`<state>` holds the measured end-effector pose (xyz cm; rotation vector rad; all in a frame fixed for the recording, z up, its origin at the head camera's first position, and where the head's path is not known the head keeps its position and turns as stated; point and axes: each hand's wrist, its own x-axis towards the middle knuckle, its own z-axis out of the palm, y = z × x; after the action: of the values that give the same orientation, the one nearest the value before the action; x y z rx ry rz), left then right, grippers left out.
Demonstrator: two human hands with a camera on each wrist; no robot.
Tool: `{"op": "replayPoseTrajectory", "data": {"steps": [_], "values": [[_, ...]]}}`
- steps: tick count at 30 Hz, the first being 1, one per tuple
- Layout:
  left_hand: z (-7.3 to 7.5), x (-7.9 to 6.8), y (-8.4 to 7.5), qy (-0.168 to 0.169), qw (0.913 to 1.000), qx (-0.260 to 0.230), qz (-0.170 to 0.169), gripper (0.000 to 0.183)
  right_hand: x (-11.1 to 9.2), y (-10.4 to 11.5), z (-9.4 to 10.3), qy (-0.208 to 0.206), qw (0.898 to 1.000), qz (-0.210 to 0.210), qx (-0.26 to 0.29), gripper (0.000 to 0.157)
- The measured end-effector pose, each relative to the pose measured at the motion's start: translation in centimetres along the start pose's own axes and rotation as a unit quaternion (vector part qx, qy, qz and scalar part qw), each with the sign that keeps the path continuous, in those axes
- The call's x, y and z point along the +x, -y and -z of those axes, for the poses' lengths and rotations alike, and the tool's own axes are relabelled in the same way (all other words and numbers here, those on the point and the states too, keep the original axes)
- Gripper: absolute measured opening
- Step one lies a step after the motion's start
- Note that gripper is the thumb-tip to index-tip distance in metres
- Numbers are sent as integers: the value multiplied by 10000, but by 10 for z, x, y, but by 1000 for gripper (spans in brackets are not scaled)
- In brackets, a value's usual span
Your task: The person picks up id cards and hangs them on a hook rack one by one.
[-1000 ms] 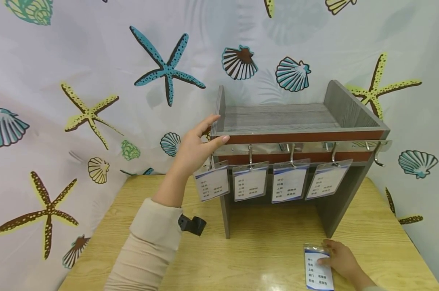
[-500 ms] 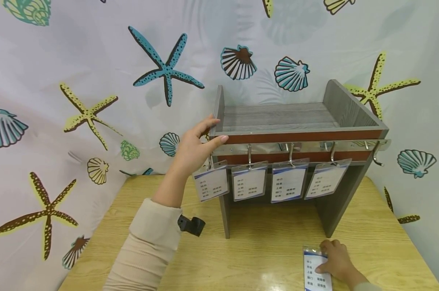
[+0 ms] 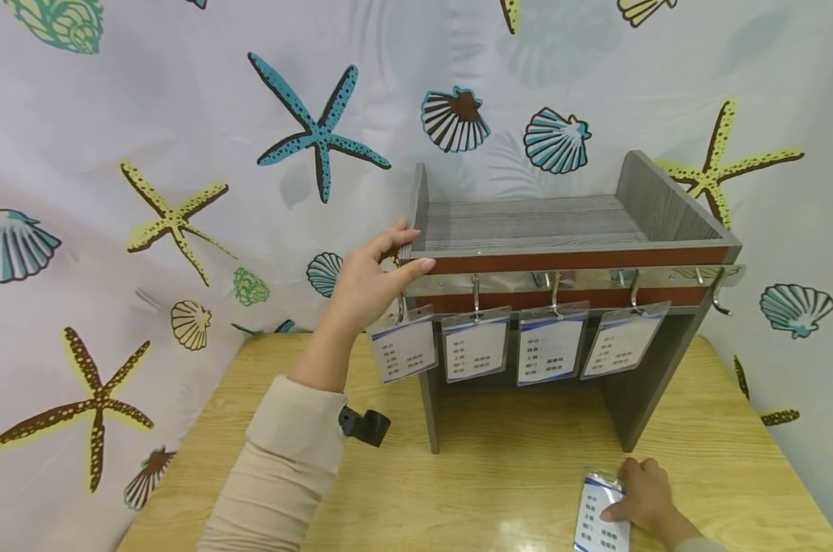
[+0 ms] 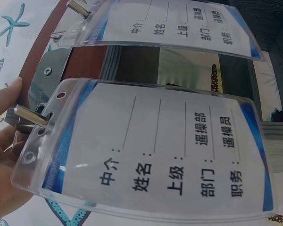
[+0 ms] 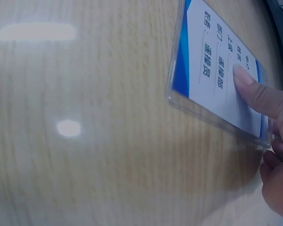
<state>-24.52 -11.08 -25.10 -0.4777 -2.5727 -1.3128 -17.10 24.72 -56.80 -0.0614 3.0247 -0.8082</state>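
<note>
At the left front corner of a small grey wooden shelf [image 3: 526, 222], my left hand [image 3: 369, 285] grips the edge, thumb on the front and fingers at the side panel. My right hand [image 3: 645, 497] pinches an ID badge in a clear plastic holder [image 3: 598, 517], low at the right of the table. In the right wrist view the thumb presses on the face of the badge [image 5: 217, 89], with the other fingers curled at its edge, partly hidden. Several similar badges [image 3: 550, 349] hang from a metal hook rail [image 3: 595, 278]; one hanging badge [image 4: 165, 150] fills the left wrist view.
The rail's rightmost hook [image 3: 718, 295] carries no badge. A black plastic part [image 3: 371, 428] lies on the wooden table [image 3: 499, 475] near the left forearm. Behind the shelf hangs a curtain [image 3: 202, 92] with starfish and shells.
The right hand has shifted slightly right and closed on the badge, which now lies more tilted, its top towards the right. The left hand stays at the shelf corner.
</note>
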Motion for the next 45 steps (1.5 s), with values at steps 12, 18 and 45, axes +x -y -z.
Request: {"op": "replayPoseTrajectory", "data": {"steps": [12, 18, 45], "values": [[2, 1, 3, 100, 9995, -276, -65, 54, -13, -2, 20, -162, 9877, -382, 1507, 32], [2, 0, 3, 76, 9997, -239, -70, 54, -15, 5, 36, -235, 9823, -562, 1771, 22], [1, 1, 4, -134, 9994, -323, -43, 52, -20, 51, 103, -1769, 9430, 260, 2807, 17]]}}
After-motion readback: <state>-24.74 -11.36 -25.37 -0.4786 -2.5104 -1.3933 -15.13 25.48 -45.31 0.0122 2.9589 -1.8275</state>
